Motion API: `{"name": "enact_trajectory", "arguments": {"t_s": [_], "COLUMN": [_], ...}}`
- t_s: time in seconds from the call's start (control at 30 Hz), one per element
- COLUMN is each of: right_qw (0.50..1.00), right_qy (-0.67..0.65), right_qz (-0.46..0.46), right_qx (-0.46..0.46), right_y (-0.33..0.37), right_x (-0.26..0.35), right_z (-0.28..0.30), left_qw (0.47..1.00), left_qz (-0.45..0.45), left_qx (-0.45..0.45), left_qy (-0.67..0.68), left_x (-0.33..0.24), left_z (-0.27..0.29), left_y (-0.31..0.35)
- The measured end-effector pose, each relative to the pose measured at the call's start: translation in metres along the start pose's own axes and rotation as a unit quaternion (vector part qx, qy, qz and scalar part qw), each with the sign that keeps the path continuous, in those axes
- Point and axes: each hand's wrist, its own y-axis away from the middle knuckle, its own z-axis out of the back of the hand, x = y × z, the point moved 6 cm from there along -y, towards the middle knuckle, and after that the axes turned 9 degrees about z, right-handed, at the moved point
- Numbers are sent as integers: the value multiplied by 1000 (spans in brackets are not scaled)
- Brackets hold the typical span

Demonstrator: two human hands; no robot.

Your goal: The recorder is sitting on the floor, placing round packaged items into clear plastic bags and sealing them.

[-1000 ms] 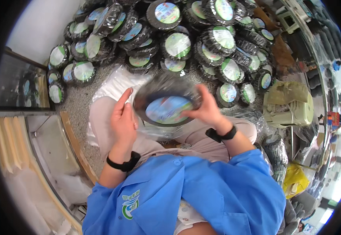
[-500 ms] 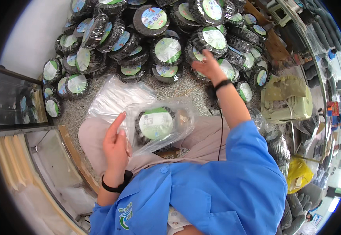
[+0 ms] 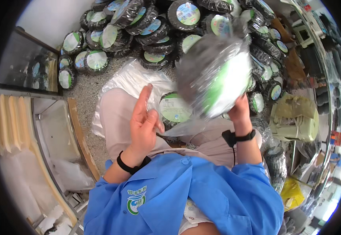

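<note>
Blurred by motion, a round black pack in clear film with a green-and-white label (image 3: 230, 84) is gripped at its lower right edge by my right hand (image 3: 240, 109). My left hand (image 3: 143, 125) is at the edge of a clear plastic bag (image 3: 188, 127), index finger stretched up and the thumb and lower fingers seeming to pinch the plastic. Another round black pack (image 3: 175, 109), label up, sits in or under that bag between my legs. The raised pack hangs above it and hides part of it.
A heap of similar round packs (image 3: 154, 33) fills the far side of the speckled floor (image 3: 85, 92). Flat clear bags (image 3: 117, 80) lie by my left knee. A pale green plastic stool (image 3: 296, 121) stands right; a wooden-edged frame (image 3: 82, 135) is at left.
My right hand has come back from the heap toward me and now holds a round pack above the bag. The view has shifted; my left hand stays beside the bag.
</note>
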Motion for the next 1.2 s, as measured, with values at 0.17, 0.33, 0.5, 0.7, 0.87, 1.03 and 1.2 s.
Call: {"name": "enact_trajectory", "arguments": {"t_s": [0.17, 0.33, 0.5, 0.7, 0.87, 1.03, 1.2], "right_qw": [784, 738, 702, 864, 541, 593, 678], "right_qy": [549, 347, 540, 478, 735, 679, 689], "right_qz": [86, -43, -31, -105, -404, -422, -176], "right_qx": [277, 577, 463, 115, 57, 96, 186], "right_y": [42, 28, 17, -98, 4, -11, -25], "right_x": [57, -56, -69, 14, -148, -125, -83], "right_z": [-110, -143, -109, 55, 364, 312, 225], "left_qw": [993, 973, 982, 963, 968, 931, 969], "left_qz": [23, 97, 136, 164, 86, 233, 162], "left_qx": [44, 185, 88, -64, -94, -86, -17], "left_qy": [-106, -100, -95, -203, -215, -270, -184], "left_x": [-14, 0, -17, -36, -46, -46, -28], "left_z": [-5, -46, -17, 51, 50, 29, -3], "left_y": [11, 50, 42, 60, 55, 54, 37]}}
